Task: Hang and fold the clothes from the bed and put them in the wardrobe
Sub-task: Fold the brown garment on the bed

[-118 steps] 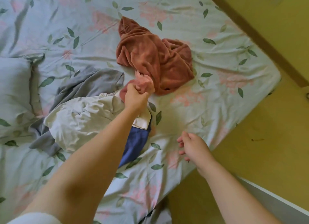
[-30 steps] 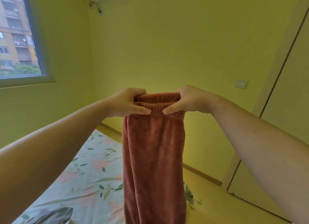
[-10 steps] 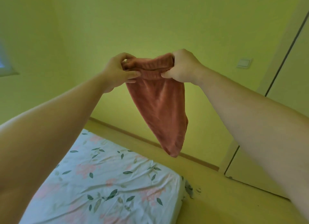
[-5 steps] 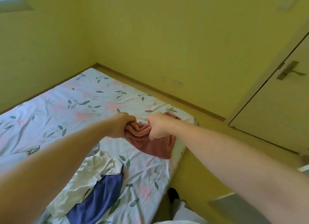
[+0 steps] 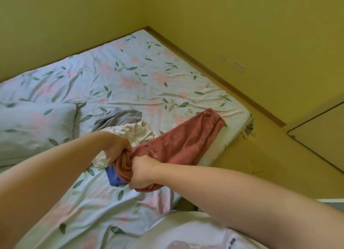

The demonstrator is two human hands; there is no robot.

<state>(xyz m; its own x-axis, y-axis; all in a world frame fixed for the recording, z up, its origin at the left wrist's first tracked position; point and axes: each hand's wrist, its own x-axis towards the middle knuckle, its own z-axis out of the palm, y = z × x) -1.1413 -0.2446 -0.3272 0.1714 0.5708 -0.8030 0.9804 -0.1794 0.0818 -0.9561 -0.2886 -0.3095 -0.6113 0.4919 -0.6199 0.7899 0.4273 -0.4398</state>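
Our left hand and right hand clutch the waistband of the rust-red trousers, legs laid toward the right edge of the bed; folding seems underway, and smoothing flat likely comes next.

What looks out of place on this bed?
A crumpled white garment, grey garment and blue garment lie heaped, unfolded, on the floral bedsheet. The rust fleece trousers sprawl askew, one end bunched in the left hand and right hand.

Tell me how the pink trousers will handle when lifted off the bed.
Probably floppy: the trousers bunch into folds where the left hand and right hand grip them, and lie slack across the bed. Likely light, lying thin and flat; the fleecy surface should not slip.
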